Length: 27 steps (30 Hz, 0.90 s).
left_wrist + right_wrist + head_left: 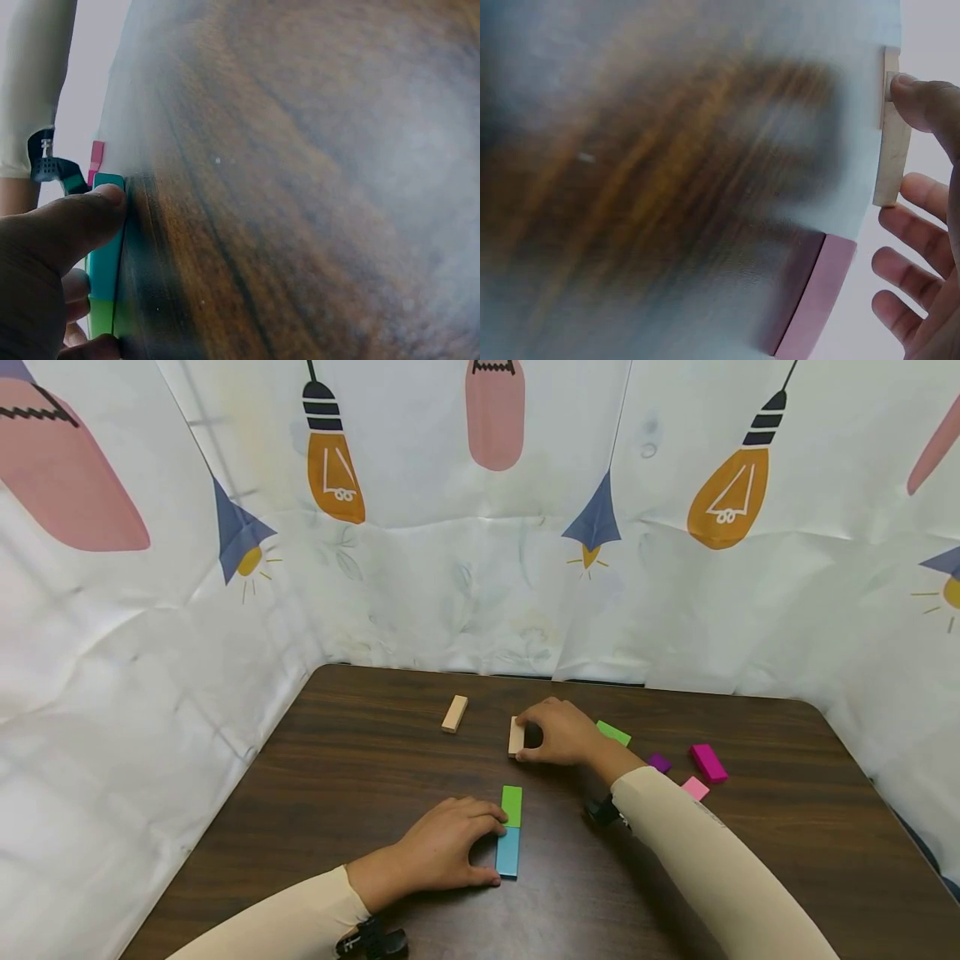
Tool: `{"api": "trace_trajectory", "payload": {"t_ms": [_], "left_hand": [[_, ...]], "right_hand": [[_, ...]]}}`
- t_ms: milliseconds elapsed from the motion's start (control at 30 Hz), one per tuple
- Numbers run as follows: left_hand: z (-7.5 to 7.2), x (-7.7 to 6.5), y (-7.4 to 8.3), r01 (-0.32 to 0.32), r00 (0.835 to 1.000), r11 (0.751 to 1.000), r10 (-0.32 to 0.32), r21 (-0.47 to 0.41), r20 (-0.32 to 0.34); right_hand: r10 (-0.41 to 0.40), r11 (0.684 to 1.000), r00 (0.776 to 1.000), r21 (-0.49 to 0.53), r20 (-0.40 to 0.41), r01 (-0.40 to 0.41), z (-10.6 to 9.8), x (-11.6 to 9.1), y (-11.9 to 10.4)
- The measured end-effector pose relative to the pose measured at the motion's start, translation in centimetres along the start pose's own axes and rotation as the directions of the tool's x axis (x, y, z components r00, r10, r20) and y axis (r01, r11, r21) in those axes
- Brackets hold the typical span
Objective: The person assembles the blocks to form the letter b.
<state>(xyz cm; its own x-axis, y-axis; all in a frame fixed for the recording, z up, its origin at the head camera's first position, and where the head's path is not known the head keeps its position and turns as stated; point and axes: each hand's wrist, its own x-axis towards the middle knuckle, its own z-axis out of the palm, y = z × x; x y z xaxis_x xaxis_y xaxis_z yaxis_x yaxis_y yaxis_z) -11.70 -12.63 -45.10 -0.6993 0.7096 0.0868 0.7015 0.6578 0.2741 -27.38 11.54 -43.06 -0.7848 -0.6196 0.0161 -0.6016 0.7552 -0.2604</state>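
My right hand (562, 732) pinches a plain wooden block (516, 737) lengthwise, thumb at one end and a fingertip at the other. That wooden block (894, 154) shows edge-on in the right wrist view. Nearer me, a lime green block (512, 806) and a light blue block (507, 853) lie end to end in one line. My left hand (450, 845) holds this pair from the left, its thumb at the blue block's near end and its fingers along the green block. In the left wrist view the thumb touches the blue block (109, 247).
Another wooden block (454, 714) lies farther back, to the left. Right of my right forearm are a magenta block (708, 763), a pink block (695, 788) and a purple block (659, 762). Another green block (614, 732) sits behind the right wrist. A printed curtain (450, 585) hangs behind the table.
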Motion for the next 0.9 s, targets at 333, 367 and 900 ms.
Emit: {"api": "trace_trajectory", "payload": {"t_ms": [333,367,900], "left_hand": [[0.0,0.0,0.0,-0.012,1.000,1.000,0.012,0.010,-0.019],[0.0,0.0,0.1,-0.012,1.000,1.000,0.012,0.010,-0.020],[-0.2,-0.1,0.1,-0.007,1.000,1.000,0.007,0.006,-0.005]], "right_hand": [[-0.044,0.999,0.999,0.002,-0.026,0.044,-0.1,-1.9,-1.1],[-0.042,0.999,0.999,0.006,-0.024,0.042,-0.1,-2.0,-1.2],[-0.075,0.996,0.997,0.044,-0.005,0.075,0.9,-3.0,-2.0]]}}
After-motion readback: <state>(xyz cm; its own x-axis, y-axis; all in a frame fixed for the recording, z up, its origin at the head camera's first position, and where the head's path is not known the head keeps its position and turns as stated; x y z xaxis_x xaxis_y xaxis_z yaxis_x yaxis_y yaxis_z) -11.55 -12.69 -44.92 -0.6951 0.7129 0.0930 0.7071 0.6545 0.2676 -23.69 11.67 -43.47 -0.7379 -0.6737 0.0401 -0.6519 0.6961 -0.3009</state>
